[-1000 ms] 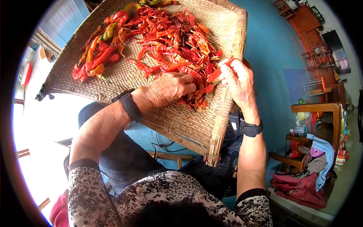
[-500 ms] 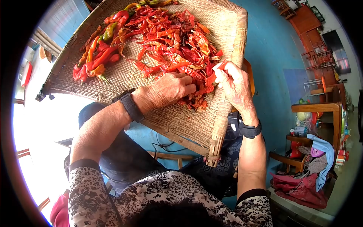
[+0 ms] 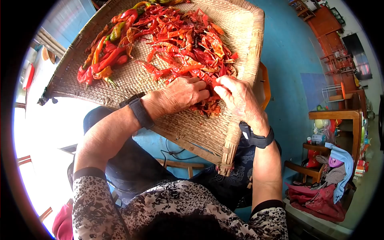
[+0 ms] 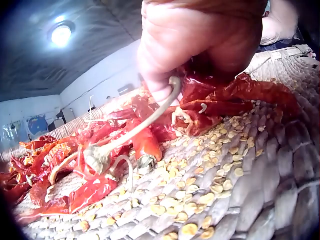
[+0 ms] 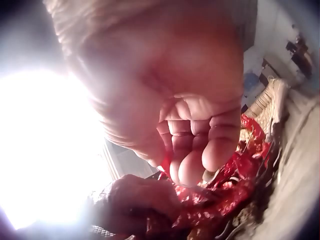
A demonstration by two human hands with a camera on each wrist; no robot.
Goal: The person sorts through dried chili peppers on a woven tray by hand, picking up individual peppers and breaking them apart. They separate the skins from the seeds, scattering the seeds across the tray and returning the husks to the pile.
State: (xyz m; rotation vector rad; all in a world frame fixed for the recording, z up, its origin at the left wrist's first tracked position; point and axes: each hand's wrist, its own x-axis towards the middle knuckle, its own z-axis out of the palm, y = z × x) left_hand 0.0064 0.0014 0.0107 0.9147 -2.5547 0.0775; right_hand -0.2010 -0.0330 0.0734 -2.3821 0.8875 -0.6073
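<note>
A heap of dried red chili peppers (image 3: pixel 180 44) lies in a woven basket tray (image 3: pixel 236 24). My left hand (image 3: pixel 184 94) rests on the near part of the heap, fingers curled over red chili; the left wrist view shows dark red skin under the fingers (image 4: pixel 165 55). A pale stem (image 4: pixel 145 122) juts out beside them, with loose yellow seeds (image 4: pixel 215 175) on the weave. My right hand (image 3: pixel 240 98) is close to the left, low over the heap, its fingers bent toward the thumb. A bit of red chili (image 5: pixel 166 162) shows between thumb and fingers in the right wrist view.
Plumper red, orange and green peppers (image 3: pixel 102 60) lie at the tray's left side. An orange-rimmed object (image 3: pixel 264 86) stands below the tray's right edge. A wooden chair (image 3: pixel 336 116) with clothes stands at the right. A black cable (image 3: pixel 172 153) runs across the blue floor.
My right hand has moved down and left, from the tray's right rim to beside my left hand, with the red chili. The left hand has stayed nearly still.
</note>
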